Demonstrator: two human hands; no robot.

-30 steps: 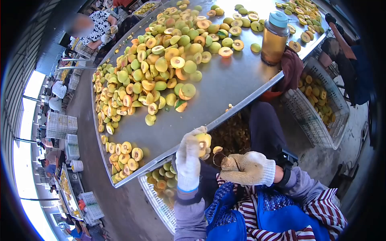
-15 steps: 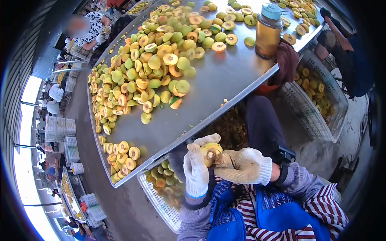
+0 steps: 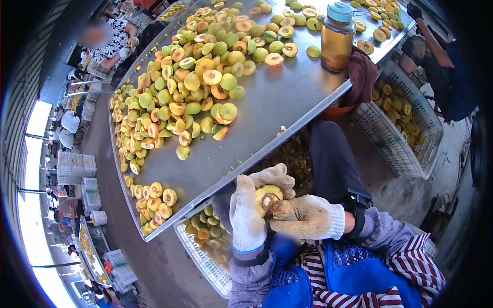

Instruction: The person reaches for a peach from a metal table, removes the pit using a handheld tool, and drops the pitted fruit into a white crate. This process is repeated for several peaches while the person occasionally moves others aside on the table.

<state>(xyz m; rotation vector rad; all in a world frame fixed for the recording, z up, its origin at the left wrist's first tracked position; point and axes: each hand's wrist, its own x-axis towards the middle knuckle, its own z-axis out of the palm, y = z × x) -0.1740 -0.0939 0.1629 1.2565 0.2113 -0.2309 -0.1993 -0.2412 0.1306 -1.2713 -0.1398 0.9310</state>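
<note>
Halved yellow-green fruit (image 3: 192, 82) lies heaped on the metal table (image 3: 215, 159), with a smaller group of halves (image 3: 154, 203) at its near left corner. Below the table edge, my left hand (image 3: 251, 205), in a whitish knit glove, is closed around a fruit half (image 3: 268, 195) with its cut face showing. My right hand (image 3: 308, 215), in a stained glove, pinches at the middle of that half. Its fingertips hide whatever tool or pit may be there.
A jar of amber liquid (image 3: 337, 41) and a dark red cloth (image 3: 362, 77) are at the table's right edge. Fruit-filled crates stand at right (image 3: 400, 149) and below the table (image 3: 221, 274). A co-worker (image 3: 110, 43) is across the table; another person's arm (image 3: 434, 43) is at upper right.
My left hand's fingers have curled further over the fruit half, and my right hand has shifted slightly left against it. The view has moved slightly.
</note>
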